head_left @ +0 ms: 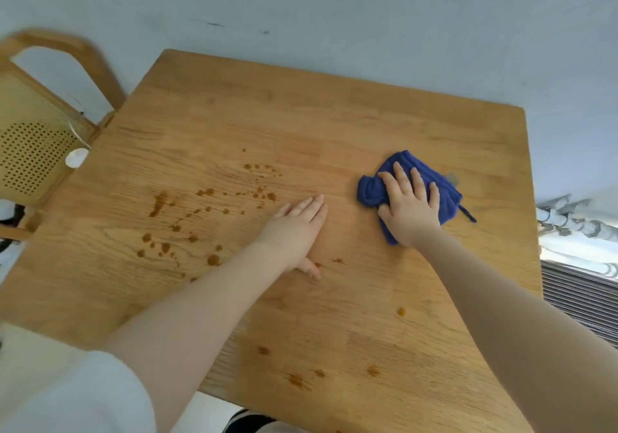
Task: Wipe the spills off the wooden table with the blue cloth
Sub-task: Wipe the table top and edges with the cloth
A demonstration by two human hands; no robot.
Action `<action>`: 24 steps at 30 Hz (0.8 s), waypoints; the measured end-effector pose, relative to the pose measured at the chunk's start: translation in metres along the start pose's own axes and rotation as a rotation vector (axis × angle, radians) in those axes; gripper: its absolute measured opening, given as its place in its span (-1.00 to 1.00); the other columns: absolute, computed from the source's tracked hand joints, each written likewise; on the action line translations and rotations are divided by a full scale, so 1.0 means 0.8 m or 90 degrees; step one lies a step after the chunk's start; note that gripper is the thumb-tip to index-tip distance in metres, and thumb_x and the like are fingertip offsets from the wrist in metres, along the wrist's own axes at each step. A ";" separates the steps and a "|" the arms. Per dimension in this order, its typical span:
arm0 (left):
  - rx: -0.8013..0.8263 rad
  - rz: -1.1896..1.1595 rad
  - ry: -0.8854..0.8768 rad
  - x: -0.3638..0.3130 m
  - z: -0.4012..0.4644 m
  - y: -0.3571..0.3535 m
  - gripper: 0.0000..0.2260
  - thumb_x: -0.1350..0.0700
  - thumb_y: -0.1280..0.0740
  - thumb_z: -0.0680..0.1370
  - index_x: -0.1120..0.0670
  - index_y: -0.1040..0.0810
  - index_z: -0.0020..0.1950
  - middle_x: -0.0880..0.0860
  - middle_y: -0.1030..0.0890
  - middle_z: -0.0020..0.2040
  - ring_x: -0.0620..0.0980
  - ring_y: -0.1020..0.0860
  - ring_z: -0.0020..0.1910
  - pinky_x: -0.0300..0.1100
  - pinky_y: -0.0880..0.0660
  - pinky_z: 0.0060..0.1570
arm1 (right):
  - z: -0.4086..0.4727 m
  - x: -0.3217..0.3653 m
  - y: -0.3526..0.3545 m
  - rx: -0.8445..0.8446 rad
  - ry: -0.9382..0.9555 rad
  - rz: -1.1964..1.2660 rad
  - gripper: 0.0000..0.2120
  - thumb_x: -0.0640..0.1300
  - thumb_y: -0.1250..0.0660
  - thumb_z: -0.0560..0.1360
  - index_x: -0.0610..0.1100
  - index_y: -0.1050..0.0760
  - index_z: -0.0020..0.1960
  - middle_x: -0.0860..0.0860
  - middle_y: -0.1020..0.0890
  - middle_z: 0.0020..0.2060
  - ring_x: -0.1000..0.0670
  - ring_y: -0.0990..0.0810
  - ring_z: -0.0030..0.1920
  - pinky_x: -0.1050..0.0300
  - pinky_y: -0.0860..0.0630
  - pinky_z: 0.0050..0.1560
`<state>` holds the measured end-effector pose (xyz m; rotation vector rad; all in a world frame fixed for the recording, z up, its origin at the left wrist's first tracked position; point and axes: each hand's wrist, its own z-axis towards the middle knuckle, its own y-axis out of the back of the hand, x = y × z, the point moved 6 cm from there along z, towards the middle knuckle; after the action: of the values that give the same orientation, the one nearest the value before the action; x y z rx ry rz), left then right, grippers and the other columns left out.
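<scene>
The right hand [409, 205] is pressed flat, fingers spread, on the bunched-up blue cloth [404, 187] toward the far right of the wooden table [301, 105], while the left hand [296, 228] lies palm-down with fingers together on bare wood just beside it. Looks like the wiping's barely underway, since the brown spills [207, 212] sit mostly left of the left hand, with a few stray drops [297, 379] near the front edge. Next move probably needs the cloth swept leftward, and that bracing left hand is right in the path; a cane-backed chair [36, 138] stands off the left side, out of the way.
</scene>
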<state>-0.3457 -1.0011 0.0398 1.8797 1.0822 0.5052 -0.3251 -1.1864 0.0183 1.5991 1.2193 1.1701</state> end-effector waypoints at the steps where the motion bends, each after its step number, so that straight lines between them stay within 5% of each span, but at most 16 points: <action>1: 0.000 0.002 0.002 0.000 0.000 0.001 0.11 -0.24 -0.44 0.31 0.12 0.26 0.52 0.04 0.31 0.52 -0.01 0.22 0.52 -0.05 0.15 0.49 | -0.011 0.004 -0.003 0.002 0.027 -0.013 -0.46 0.01 -0.05 0.56 0.07 0.03 0.50 0.05 0.10 0.53 -0.08 0.19 0.51 -0.15 0.25 0.45; 7: 0.013 0.015 0.019 -0.003 -0.001 0.005 0.09 -0.23 -0.42 0.34 0.13 0.28 0.51 0.06 0.32 0.52 0.00 0.22 0.52 -0.11 0.16 0.46 | -0.054 0.025 -0.017 0.052 0.239 -0.098 -0.26 0.23 0.29 0.34 0.09 0.01 0.50 0.09 0.09 0.53 -0.06 0.17 0.52 -0.11 0.29 0.43; 10: 0.017 0.017 0.019 -0.003 0.000 0.003 0.08 -0.24 -0.41 0.34 0.13 0.28 0.51 0.05 0.33 0.52 -0.02 0.23 0.52 -0.11 0.15 0.46 | -0.023 0.013 -0.004 0.041 0.260 -0.093 -0.37 0.24 0.16 0.44 0.10 -0.04 0.48 0.10 0.04 0.53 -0.03 0.13 0.52 -0.10 0.25 0.44; 13: 0.001 0.006 0.022 0.001 -0.001 -0.001 0.08 -0.24 -0.41 0.34 0.11 0.28 0.52 0.03 0.33 0.52 -0.04 0.24 0.51 -0.12 0.17 0.46 | 0.003 0.016 -0.002 0.014 0.158 -0.078 -0.48 0.12 0.01 0.58 0.06 0.00 0.49 0.07 0.06 0.53 -0.06 0.15 0.52 -0.14 0.22 0.45; 16: 0.000 0.003 0.022 -0.001 -0.005 -0.002 0.08 -0.25 -0.41 0.33 0.10 0.27 0.52 0.02 0.32 0.52 -0.05 0.24 0.51 -0.13 0.18 0.46 | -0.008 0.033 -0.006 0.028 0.106 -0.087 -0.45 0.13 0.05 0.59 0.00 0.10 0.51 0.02 0.14 0.53 -0.12 0.21 0.51 -0.21 0.23 0.44; 24: -0.078 -0.021 0.025 0.006 -0.007 0.006 0.12 -0.30 -0.43 0.26 0.08 0.21 0.53 0.02 0.34 0.52 -0.01 0.29 0.50 -0.08 0.24 0.44 | -0.035 0.063 -0.018 0.040 0.286 -0.142 -0.31 0.24 0.26 0.45 -0.03 -0.01 0.51 0.04 0.08 0.53 -0.11 0.15 0.52 -0.18 0.24 0.44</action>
<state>-0.3448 -0.9953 0.0467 1.7500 1.0813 0.5786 -0.3499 -1.1323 0.0218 1.2363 1.6870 1.3963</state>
